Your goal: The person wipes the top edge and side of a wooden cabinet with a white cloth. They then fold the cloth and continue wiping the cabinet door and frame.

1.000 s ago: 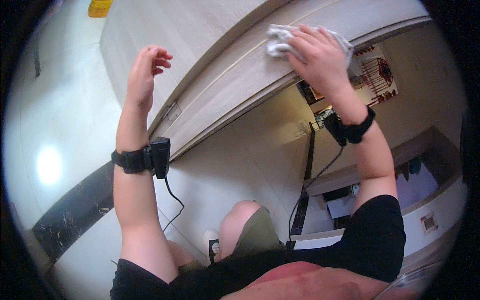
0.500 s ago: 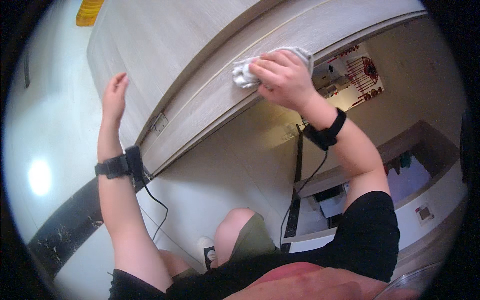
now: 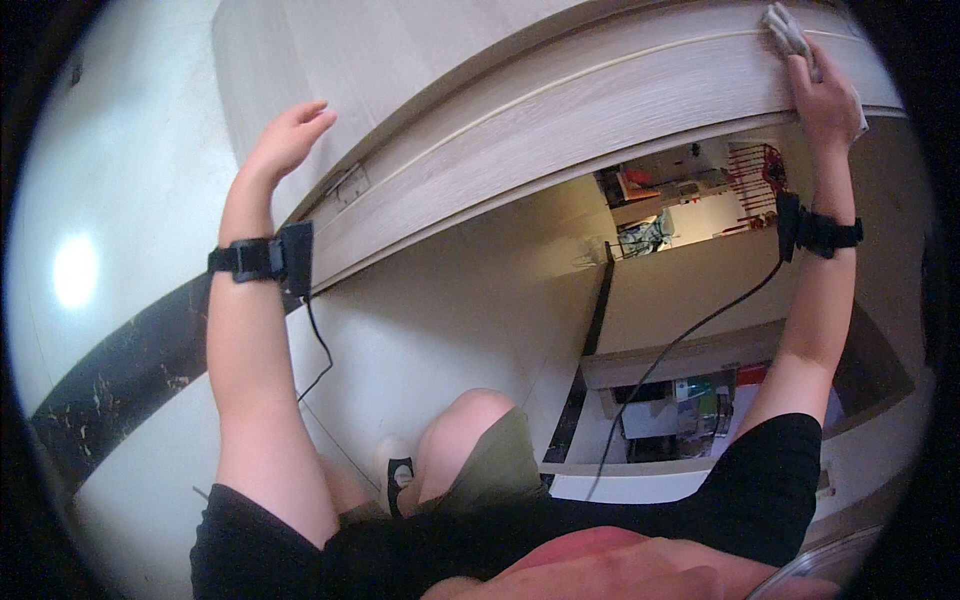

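A pale wood-grain door frame point(image 3: 600, 120) runs slantwise across the upper part of the view. My right hand point(image 3: 826, 105) is at its far right end, closed round a whitish cloth point(image 3: 788, 32) that lies against the wood. Part of the cloth sticks out beyond my fingers, and a bit shows by the heel of the hand. On the left, my left hand point(image 3: 290, 142) is raised in front of the pale door panel point(image 3: 390, 70), with nothing in it and its fingers loosely stretched. Whether it touches the panel I cannot tell.
Beside my left hand, a metal hinge plate point(image 3: 347, 187) is set in the frame. A dark stone strip point(image 3: 130, 365) crosses the pale floor point(image 3: 400, 340). Right of my knees stands a shelf unit point(image 3: 680, 370) with several items; red hanging decorations point(image 3: 755, 170) show beyond it.
My right hand has slid the cloth along the frame, up and to the right, with the arm now straighter. My left hand has shifted right and slightly up.
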{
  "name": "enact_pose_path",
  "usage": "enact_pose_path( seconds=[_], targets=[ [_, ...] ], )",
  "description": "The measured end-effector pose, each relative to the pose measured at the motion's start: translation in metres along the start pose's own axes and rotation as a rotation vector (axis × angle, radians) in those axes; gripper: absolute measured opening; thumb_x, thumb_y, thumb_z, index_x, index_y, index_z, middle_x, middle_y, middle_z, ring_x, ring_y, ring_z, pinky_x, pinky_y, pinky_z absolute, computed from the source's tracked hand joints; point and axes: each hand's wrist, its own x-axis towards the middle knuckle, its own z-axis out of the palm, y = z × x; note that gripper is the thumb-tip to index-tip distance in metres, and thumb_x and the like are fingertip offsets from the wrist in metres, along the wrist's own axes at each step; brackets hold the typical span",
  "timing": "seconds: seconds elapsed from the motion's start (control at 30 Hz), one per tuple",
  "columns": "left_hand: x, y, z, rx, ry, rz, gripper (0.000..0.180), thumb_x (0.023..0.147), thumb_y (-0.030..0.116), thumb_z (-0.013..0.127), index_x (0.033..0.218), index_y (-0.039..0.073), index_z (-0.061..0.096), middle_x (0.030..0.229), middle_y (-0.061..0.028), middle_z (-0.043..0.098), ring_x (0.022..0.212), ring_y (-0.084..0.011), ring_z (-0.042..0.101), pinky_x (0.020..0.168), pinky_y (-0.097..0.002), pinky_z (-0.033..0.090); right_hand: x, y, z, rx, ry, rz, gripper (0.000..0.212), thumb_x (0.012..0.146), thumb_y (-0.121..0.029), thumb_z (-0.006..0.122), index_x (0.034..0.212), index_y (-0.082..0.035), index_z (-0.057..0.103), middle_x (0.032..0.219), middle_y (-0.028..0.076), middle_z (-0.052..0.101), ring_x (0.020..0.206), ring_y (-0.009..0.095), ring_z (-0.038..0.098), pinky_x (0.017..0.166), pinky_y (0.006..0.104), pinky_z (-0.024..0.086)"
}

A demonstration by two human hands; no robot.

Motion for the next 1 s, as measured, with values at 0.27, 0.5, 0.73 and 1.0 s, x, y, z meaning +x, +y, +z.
enact_pose_path(
  seconds=[0.27, 0.5, 0.73, 1.0],
  targets=[
    [0.000, -0.023, -0.021, -0.150, -0.002, -0.039, 0.052, 0.090, 0.044, 0.053, 0.123, 0.005, 0.055, 0.117, -0.0067, 0.062, 0.098, -0.0164, 0.058, 0.090, -0.0337, 0.041, -0.072, -0.217, -0.008, 0.395, 0.028, -0.448, 0.030, 0.075, -0.022, 0.059, 0.102, -0.010, 0.063, 0.097, 0.007, 0.067, 0.090, 0.022, 0.064, 0.080, 0.0360, 0.051],
    [0.008, -0.056, -0.088, -0.499, 0.422, 0.001, 0.036, 0.092, 0.036, 0.048, 0.110, 0.007, 0.058, 0.100, -0.0063, 0.068, 0.091, -0.0190, 0.063, 0.079, -0.0333, 0.044, -0.154, -0.399, -0.005, 0.586, -0.151, -0.487, 0.033, 0.077, -0.015, 0.057, 0.107, -0.003, 0.061, 0.106, 0.014, 0.066, 0.102, 0.024, 0.062, 0.094, 0.0365, 0.047],
    [-0.016, -0.028, -0.101, -0.460, 0.554, -0.109, 0.032, 0.084, 0.030, 0.050, 0.096, 0.002, 0.059, 0.085, -0.0071, 0.063, 0.072, -0.0161, 0.055, 0.066, -0.0309, 0.042, -0.199, -0.455, 0.002, 0.884, -0.188, -0.488, 0.023, 0.076, -0.013, 0.055, 0.096, -0.004, 0.062, 0.101, 0.014, 0.065, 0.096, 0.026, 0.061, 0.083, 0.0362, 0.050],
    [-0.005, -0.035, -0.086, -0.694, 0.706, -0.126, 0.030, 0.082, 0.031, 0.050, 0.092, 0.004, 0.060, 0.080, -0.0058, 0.062, 0.068, -0.0149, 0.051, 0.064, -0.0307, 0.040, -0.107, -0.199, 0.019, 0.261, -0.224, 0.029, 0.030, 0.084, -0.034, 0.060, 0.112, -0.024, 0.064, 0.089, 0.002, 0.067, 0.067, 0.023, 0.064, 0.056, 0.0354, 0.052]
  ],
)
